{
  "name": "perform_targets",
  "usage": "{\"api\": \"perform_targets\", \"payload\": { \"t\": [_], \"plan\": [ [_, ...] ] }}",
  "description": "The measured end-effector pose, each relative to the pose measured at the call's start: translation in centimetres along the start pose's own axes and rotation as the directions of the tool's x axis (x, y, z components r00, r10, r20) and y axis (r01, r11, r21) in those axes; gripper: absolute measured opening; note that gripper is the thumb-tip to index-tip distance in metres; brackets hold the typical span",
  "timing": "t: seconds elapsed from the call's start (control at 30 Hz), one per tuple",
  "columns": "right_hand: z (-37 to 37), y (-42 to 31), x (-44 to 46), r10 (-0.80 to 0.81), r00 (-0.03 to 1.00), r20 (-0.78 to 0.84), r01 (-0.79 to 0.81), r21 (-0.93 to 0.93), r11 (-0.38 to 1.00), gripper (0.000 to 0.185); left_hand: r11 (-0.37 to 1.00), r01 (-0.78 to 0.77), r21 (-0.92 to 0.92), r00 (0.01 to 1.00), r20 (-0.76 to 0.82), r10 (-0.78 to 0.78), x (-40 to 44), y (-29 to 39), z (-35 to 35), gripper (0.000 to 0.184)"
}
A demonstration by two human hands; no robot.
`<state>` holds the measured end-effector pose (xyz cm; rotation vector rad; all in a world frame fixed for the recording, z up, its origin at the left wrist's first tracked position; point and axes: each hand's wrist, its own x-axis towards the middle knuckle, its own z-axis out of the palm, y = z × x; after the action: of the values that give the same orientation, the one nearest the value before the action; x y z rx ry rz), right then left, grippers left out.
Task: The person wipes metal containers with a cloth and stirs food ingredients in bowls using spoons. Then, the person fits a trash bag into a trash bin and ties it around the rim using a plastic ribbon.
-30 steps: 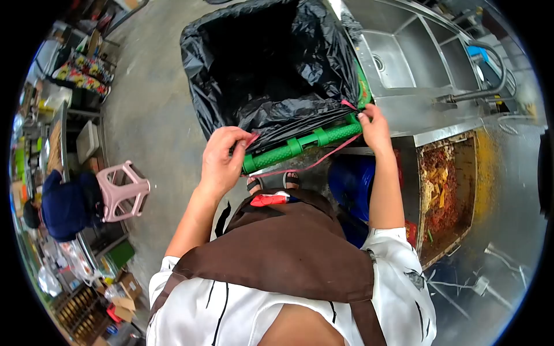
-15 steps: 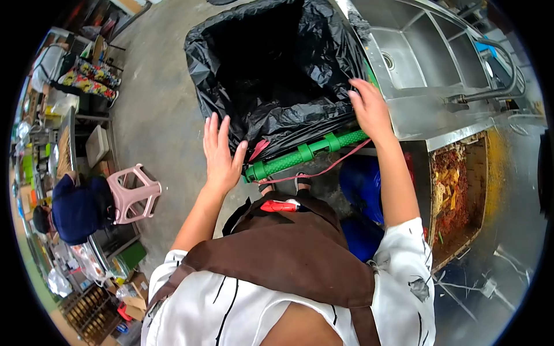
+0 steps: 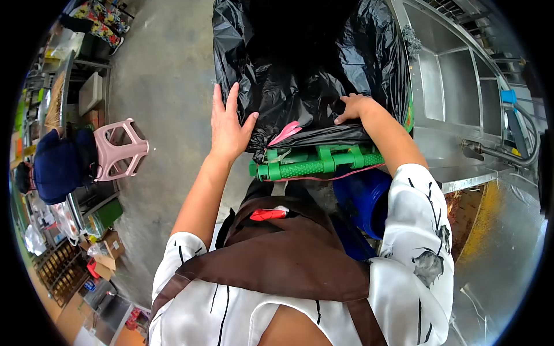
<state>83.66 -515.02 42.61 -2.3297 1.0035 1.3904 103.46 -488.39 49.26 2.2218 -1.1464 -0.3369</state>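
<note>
A black garbage bag (image 3: 300, 92) lines a green bin whose ridged handle bar (image 3: 311, 167) runs along the side nearest me. My left hand (image 3: 228, 131) lies at the bag's left edge with fingers and thumb spread. My right hand (image 3: 355, 108) reaches over the near right part of the bag, thumb and fingers apart against the plastic; some fingertips are hidden. A pink strip (image 3: 285, 132) sticks out of gathered plastic at the near left corner. A thin red cord (image 3: 340, 174) runs along the handle bar.
A steel sink (image 3: 427, 75) with a faucet (image 3: 473, 148) stands at the right. Below it is a blue barrel (image 3: 363, 199). At the left are a pink stool (image 3: 121, 150), a person in dark blue (image 3: 57, 167) and a person in floral trousers (image 3: 101, 23).
The bin appears nearer and further right in view. My right hand has moved from the bag's right rim inward and left over the plastic. My left hand stays at the left edge.
</note>
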Motion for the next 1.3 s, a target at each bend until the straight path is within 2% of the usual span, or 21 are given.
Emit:
{"api": "perform_targets", "payload": {
  "t": [0.07, 0.17, 0.2, 0.23, 0.27, 0.3, 0.37, 0.4, 0.47, 0.53, 0.57, 0.6, 0.63, 0.7, 0.73, 0.77, 0.8, 0.83, 0.9, 1.03, 1.3],
  "plan": [
    [-0.5, -0.5, -0.5, 0.043, 0.999, 0.028, -0.041, -0.057, 0.998, 0.099, 0.998, -0.022, 0.067, 0.999, -0.040, 0.025, 0.1, 0.3, -0.1, 0.072],
    [-0.3, -0.2, 0.2, -0.013, 0.999, 0.041, 0.016, -0.084, 0.996, 0.098, 0.952, -0.254, 0.169, 0.965, -0.017, 0.260, -0.1, 1.3, -1.8, 0.063],
    [-0.4, 0.7, 0.2, -0.176, 0.978, -0.113, 0.188, 0.115, 0.975, 0.088, 0.950, -0.251, 0.185, 0.963, -0.050, 0.265, -0.5, 1.9, -2.3, 0.059],
    [-0.3, 1.4, 0.2, -0.292, 0.912, -0.288, 0.372, 0.279, 0.885, 0.079, 0.951, -0.249, 0.181, 0.964, -0.046, 0.261, -0.8, 2.0, -2.9, 0.059],
    [-0.9, 1.8, -1.6, -0.268, 0.807, -0.527, 0.464, 0.284, 0.839, 0.067, 0.964, -0.234, 0.126, 0.958, -0.139, 0.251, -1.2, 1.9, -3.4, 0.059],
    [-1.9, 2.2, -4.7, -0.209, 0.652, -0.729, 0.550, 0.265, 0.792, 0.055, 0.972, -0.225, 0.068, 0.945, -0.226, 0.235, -1.6, 1.9, -3.9, 0.058],
    [-3.1, 2.2, -11.9, 0.076, 0.416, -0.906, 0.569, 0.324, 0.756, 0.041, 0.982, -0.187, -0.024, 0.946, -0.273, 0.173, -3.5, 2.2, -4.8, 0.051],
    [-2.0, 2.4, -14.0, 0.246, 0.335, -0.910, 0.596, 0.407, 0.692, 0.036, 0.984, -0.151, -0.097, 0.952, -0.284, 0.118, -4.7, 2.0, -4.7, 0.046],
    [1.7, 4.2, -16.4, 0.553, 0.180, -0.813, 0.641, 0.524, 0.561, 0.029, 0.891, 0.054, -0.451, 0.972, -0.181, -0.150, -8.4, -0.4, -3.0, 0.029],
    [8.2, 5.7, -16.5, 0.724, 0.076, -0.685, 0.625, 0.599, 0.500, 0.027, 0.635, 0.375, -0.675, 0.898, 0.095, -0.429, -11.3, -0.4, -2.3, 0.019],
    [11.3, 5.8, -16.6, 0.769, 0.038, -0.638, 0.593, 0.634, 0.497, 0.028, 0.545, 0.487, -0.683, 0.858, 0.256, -0.446, -12.6, -0.9, -1.8, 0.015],
    [13.6, 4.8, -17.0, 0.858, 0.186, -0.478, 0.597, 0.749, 0.288, 0.027, 0.448, 0.701, -0.554, 0.711, 0.502, -0.492, -13.5, -1.7, -1.7, 0.017],
    [15.3, 3.5, -17.1, 0.895, 0.331, -0.298, 0.571, 0.819, 0.061, 0.026, 0.456, 0.696, -0.554, 0.717, 0.504, -0.481, -13.6, -1.5, -1.2, 0.017],
    [17.5, 0.8, -16.5, 0.813, 0.570, -0.115, 0.622, 0.707, -0.336, 0.032, 0.240, 0.840, -0.487, 0.543, 0.748, -0.381, -14.0, -0.5, -0.5, 0.024],
    [17.5, -0.3, -16.6, 0.705, 0.704, -0.080, 0.585, 0.628, -0.513, 0.029, 0.251, 0.840, -0.481, 0.542, 0.749, -0.382, -14.0, 0.0, -0.3, 0.024],
    [17.1, -1.4, -16.8, 0.571, 0.818, -0.068, 0.514, 0.534, -0.672, 0.027, 0.192, 0.843, -0.503, 0.538, 0.782, -0.314, -13.7, 0.6, 0.2, 0.024],
    [17.3, -2.1, -16.6, 0.483, 0.865, -0.132, 0.483, 0.478, -0.734, 0.025, 0.129, 0.844, -0.520, 0.536, 0.808, -0.245, -13.5, 1.1, 0.7, 0.025],
    [17.5, -2.7, -16.4, 0.390, 0.898, -0.204, 0.441, 0.426, -0.790, 0.022, 0.137, 0.843, -0.520, 0.537, 0.805, -0.252, -13.6, 1.1, 1.5, 0.025],
    [17.6, -4.1, -16.4, 0.312, 0.901, -0.302, 0.409, 0.351, -0.842, 0.017, -0.077, 0.814, -0.576, 0.546, 0.804, -0.234, -13.9, 1.0, 3.5, 0.018],
    [19.3, -6.5, -15.7, 0.305, 0.903, -0.302, 0.410, 0.394, -0.823, 0.018, -0.134, 0.773, -0.620, 0.589, 0.780, -0.210, -13.9, 1.6, 5.9, 0.015],
    [21.0, -8.8, -15.2, 0.261, 0.937, -0.232, 0.336, 0.396, -0.854, 0.024, 0.018, 0.763, -0.646, 0.637, 0.747, -0.189, -14.6, 4.1, 9.5, 0.024]
  ]
}}
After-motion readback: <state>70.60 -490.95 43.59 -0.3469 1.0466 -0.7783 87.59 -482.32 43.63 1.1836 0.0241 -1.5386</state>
